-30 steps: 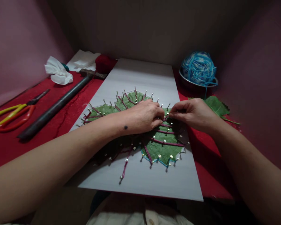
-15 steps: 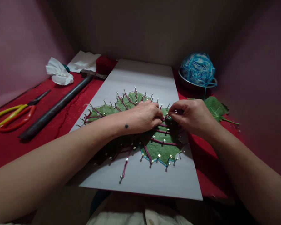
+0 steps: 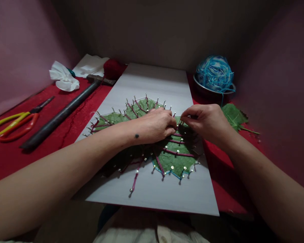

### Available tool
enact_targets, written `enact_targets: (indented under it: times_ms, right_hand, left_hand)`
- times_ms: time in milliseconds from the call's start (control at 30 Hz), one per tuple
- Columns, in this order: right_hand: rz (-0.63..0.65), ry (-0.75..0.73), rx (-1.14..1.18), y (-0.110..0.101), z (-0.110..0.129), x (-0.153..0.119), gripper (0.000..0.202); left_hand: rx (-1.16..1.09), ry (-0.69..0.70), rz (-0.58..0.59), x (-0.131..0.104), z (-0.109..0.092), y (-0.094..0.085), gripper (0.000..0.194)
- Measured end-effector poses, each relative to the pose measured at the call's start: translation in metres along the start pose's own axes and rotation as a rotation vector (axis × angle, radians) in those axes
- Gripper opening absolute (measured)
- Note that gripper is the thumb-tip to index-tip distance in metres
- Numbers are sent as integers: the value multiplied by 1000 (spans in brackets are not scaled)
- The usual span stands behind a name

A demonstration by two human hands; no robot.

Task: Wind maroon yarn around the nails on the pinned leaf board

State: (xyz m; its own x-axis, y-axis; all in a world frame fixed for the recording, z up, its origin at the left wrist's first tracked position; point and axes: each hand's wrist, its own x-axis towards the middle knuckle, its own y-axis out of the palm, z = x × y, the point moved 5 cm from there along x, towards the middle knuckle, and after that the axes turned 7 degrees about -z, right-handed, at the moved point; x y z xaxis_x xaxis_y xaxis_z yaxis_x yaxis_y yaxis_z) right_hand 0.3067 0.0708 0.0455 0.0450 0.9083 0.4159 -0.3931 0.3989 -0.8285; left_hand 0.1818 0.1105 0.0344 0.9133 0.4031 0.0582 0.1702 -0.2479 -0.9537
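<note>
A green leaf (image 3: pixel 164 159) lies on a white board (image 3: pixel 154 195), ringed and crossed by several upright nails. Maroon yarn (image 3: pixel 160 164) runs between nails along the leaf's veins, and blue yarn (image 3: pixel 176 174) follows part of its near edge. My left hand (image 3: pixel 160 123) rests over the middle of the leaf with its fingers curled; what they grip is hidden. Just right of it, my right hand (image 3: pixel 205 119) pinches thumb and forefinger together by a nail near the leaf's right edge, apparently on the maroon yarn; the strand hardly shows there.
On the red tabletop (image 3: pixel 88 116), scissors (image 3: pixel 20 121) and a hammer (image 3: pixel 63 114) lie at left. Crumpled tissue (image 3: pixel 64 79) and a red yarn ball (image 3: pixel 114 69) sit farther back. At right stand a blue yarn ball (image 3: pixel 214 74) in a metal bowl (image 3: pixel 207 88) and a loose leaf (image 3: pixel 233 116).
My right hand has risen slightly and shifted a little left, its pinch moving up from beside the nail. My left hand has stayed in place.
</note>
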Motion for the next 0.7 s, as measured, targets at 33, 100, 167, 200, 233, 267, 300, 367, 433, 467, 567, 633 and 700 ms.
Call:
enact_targets:
  times_ms: [33,100,167,200,233,267,300,367,433,467,567,633,700]
  right_hand:
    - [7,29,-15,1,-2,1,16]
    - [33,64,-54,4,-5,2,17]
    - [50,33,-108,6,-5,1,20]
    - [58,-14,-145,6,-4,0,22]
    - [68,-78,-190,6,-3,-1,23]
    - [82,-149,-240,6,-2,-3,24]
    - [98,-219,-287,6,0,-5,25]
    - [142,-325,-346,6,1,-9,26]
    - [193,-374,-327,6,2,-11,27]
    - [227,-386,-297,5,2,-12,27]
    - [313,-393,-245,6,6,-13,26]
    - [324,-375,-272,7,7,-12,26]
    - [309,-341,-282,8,6,-12,26]
  left_hand:
    - [0,-1,2,0,0,0,26]
    - [-2,-6,10,0,-1,0,26]
    - [-1,-13,20,0,-1,0,27]
    - [-1,-12,22,-1,-1,0,27]
    - [-1,-9,21,-1,-1,0,27]
    - [0,-3,19,-1,-1,0,27]
    - [-1,4,16,-1,-1,0,27]
    - [-4,16,7,-1,0,1,27]
    - [-3,25,-1,-1,1,1,27]
    - [-2,29,-4,-1,1,1,26]
    - [7,32,-5,-1,0,1,26]
    - [5,4,0,-1,0,0,24]
    - [-29,-43,-22,-1,1,-3,22]
